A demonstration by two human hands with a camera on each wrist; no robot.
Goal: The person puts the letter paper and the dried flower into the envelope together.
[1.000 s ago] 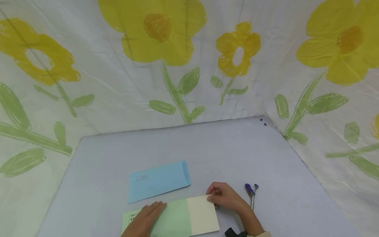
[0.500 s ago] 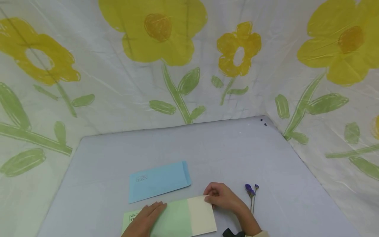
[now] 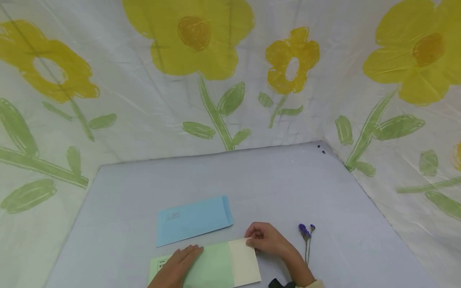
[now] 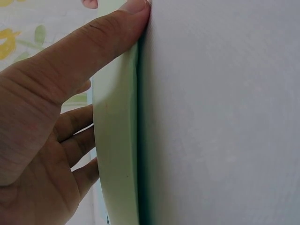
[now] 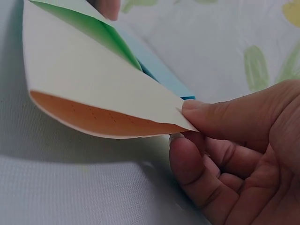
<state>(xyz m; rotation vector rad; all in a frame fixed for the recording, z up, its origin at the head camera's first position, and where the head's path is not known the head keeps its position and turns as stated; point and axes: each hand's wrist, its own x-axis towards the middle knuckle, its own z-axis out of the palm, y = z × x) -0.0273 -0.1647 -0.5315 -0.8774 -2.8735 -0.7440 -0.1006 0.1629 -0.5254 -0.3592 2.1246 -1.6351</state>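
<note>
A light green envelope (image 3: 212, 266) lies at the front of the table, printed at its left end. My left hand (image 3: 178, 266) holds it across its width, thumb (image 4: 101, 47) along one long edge and fingers (image 4: 77, 145) at the other. Out of its right end sticks a cream folded paper (image 3: 245, 264), partly hidden inside. My right hand (image 3: 268, 242) pinches the paper's far right corner between thumb (image 5: 225, 115) and fingertips. In the right wrist view the paper's outer end bows open, showing dotted marks inside, and the green mouth gapes around it.
Just beyond the green envelope lies a blue envelope (image 3: 194, 222) with a small printed block. Purple flowers (image 3: 304, 232) on thin stems lie right of my right hand. A white sheet with painted yellow flowers (image 3: 198, 36) hangs around the table (image 3: 259, 184).
My right hand has moved slightly left with the cream paper, and a little less of it shows outside the green envelope. My left hand stays in place.
</note>
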